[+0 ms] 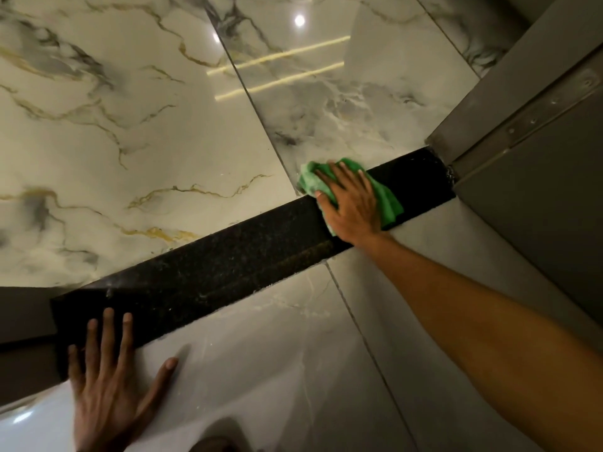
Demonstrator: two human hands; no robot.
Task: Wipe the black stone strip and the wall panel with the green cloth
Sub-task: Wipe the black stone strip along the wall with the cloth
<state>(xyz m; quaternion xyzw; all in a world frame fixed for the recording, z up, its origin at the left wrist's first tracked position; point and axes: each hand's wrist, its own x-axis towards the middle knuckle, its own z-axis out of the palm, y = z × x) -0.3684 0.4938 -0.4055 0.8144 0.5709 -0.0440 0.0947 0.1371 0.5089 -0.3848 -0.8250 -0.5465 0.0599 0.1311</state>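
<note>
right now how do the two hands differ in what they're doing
The right hand presses flat on the green cloth near the far end of the black stone strip; the left hand lies bare on the pale tile, only its fingertips reaching the strip's near end. Both are flat, fingers spread.
</note>
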